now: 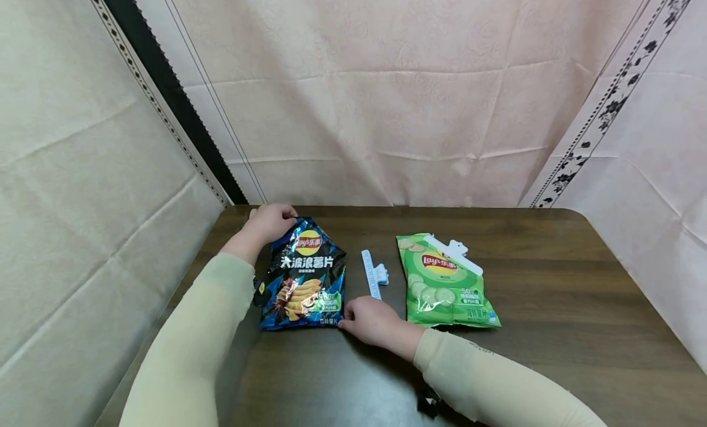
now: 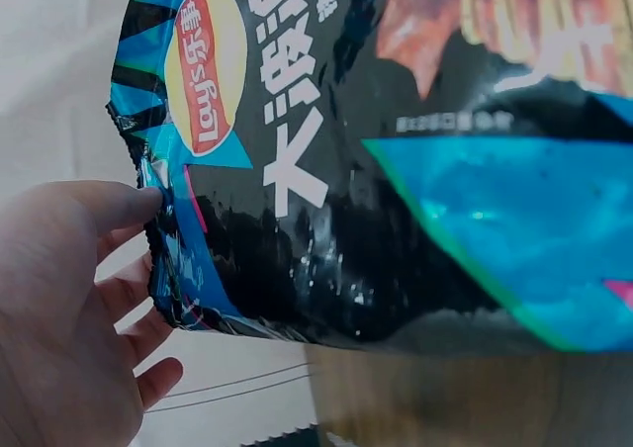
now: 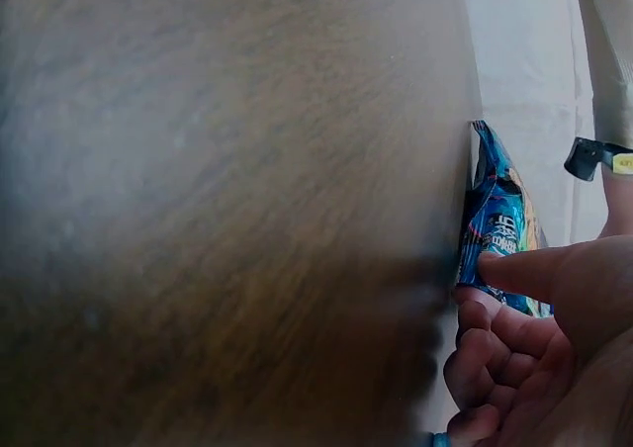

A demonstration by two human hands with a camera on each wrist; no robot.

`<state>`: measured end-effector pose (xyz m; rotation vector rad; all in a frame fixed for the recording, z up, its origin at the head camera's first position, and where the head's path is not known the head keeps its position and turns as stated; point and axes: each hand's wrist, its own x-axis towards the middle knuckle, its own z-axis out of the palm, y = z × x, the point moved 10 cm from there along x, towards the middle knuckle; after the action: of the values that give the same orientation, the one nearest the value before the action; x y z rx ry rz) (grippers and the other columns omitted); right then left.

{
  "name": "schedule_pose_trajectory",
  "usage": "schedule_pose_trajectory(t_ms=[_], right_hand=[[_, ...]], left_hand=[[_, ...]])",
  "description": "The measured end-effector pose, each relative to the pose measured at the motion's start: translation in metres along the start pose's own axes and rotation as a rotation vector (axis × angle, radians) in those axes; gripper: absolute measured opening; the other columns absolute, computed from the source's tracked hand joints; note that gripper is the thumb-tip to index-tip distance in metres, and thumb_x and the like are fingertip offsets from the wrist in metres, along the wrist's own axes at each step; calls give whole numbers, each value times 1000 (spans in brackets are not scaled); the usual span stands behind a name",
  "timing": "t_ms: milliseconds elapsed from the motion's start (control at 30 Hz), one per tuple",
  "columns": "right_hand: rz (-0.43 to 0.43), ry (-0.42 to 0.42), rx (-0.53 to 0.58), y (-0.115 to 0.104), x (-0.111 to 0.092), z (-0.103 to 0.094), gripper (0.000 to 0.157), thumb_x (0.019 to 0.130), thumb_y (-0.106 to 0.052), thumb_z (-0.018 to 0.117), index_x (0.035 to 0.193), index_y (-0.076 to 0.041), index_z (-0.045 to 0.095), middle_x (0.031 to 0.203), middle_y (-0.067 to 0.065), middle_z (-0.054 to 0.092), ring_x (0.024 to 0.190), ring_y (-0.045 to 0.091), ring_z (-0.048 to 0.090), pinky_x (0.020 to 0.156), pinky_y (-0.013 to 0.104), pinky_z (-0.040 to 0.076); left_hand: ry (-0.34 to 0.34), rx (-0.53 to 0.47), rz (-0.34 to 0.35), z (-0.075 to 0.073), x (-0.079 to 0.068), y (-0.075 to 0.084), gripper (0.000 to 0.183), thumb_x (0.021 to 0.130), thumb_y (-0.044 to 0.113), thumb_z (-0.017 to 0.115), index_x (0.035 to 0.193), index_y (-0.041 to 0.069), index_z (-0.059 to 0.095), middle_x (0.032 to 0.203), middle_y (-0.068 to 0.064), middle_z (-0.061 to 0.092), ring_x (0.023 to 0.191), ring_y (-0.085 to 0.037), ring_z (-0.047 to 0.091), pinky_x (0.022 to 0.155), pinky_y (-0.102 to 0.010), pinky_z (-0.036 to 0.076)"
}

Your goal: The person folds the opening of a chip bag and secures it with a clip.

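Note:
A black and blue Lay's chip bag (image 1: 309,276) lies face up on the table, left of the middle. My left hand (image 1: 269,223) is at its top left corner; in the left wrist view the left hand (image 2: 74,279) pinches the bag's crimped top edge between thumb and fingers. At the lower right corner, my right hand (image 1: 375,321) holds the bag's bottom edge. The right wrist view has the right hand's (image 3: 524,338) thumb and index finger pinching that corner of the bag (image 3: 499,224). Just right of the bag lies a pale blue bag clip (image 1: 372,275), partly hidden by the right hand.
A green Lay's chip bag (image 1: 447,286) lies further right, with a white bag clip (image 1: 455,252) across its folded top right corner. The brown wooden table (image 1: 558,280) ends at a pale cloth backdrop (image 1: 386,108), with cloth at both sides.

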<state>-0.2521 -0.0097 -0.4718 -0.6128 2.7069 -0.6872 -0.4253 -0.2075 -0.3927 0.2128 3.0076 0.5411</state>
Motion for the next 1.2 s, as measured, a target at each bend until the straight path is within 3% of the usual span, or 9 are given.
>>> schedule_pose_trajectory(t_ms=[233, 533, 767, 933, 1200], right_hand=[[-5, 26, -11, -1, -2, -5, 30, 91, -32, 72, 67, -19, 59, 65, -7, 54, 60, 9, 50, 58, 30, 43], [-14, 58, -57, -1, 1, -8, 32, 89, -31, 73, 65, -20, 56, 63, -9, 52, 59, 9, 49, 56, 30, 42], [24, 42, -82, 1, 3, -10, 31, 89, -30, 72, 64, -19, 56, 64, -7, 53, 58, 11, 50, 53, 31, 42], [53, 38, -87, 4, 6, -12, 28, 90, -28, 71, 67, -19, 57, 66, -6, 53, 59, 11, 50, 53, 32, 42], [91, 49, -94, 8, 9, -17, 31, 91, -29, 70, 65, -18, 57, 64, -4, 53, 59, 13, 50, 52, 33, 41]], left_hand=[[63, -32, 68, -24, -13, 18, 22, 103, 26, 54, 114, 14, 67, 121, -10, 64, 113, -33, 53, 105, -60, 24], [124, -32, 154, -50, -35, 46, 20, 102, 26, 54, 114, 16, 67, 121, -8, 65, 119, -33, 52, 106, -56, 27], [139, -8, 248, -61, -55, 71, 24, 101, 27, 57, 120, 17, 68, 126, -5, 64, 122, -32, 48, 107, -56, 25], [164, 22, 300, -66, -61, 85, 20, 101, 26, 59, 117, 19, 69, 124, -2, 65, 122, -30, 49, 106, -55, 26], [198, -11, 336, -78, -70, 97, 17, 100, 23, 60, 113, 21, 71, 123, 1, 66, 123, -27, 50, 108, -53, 26]])
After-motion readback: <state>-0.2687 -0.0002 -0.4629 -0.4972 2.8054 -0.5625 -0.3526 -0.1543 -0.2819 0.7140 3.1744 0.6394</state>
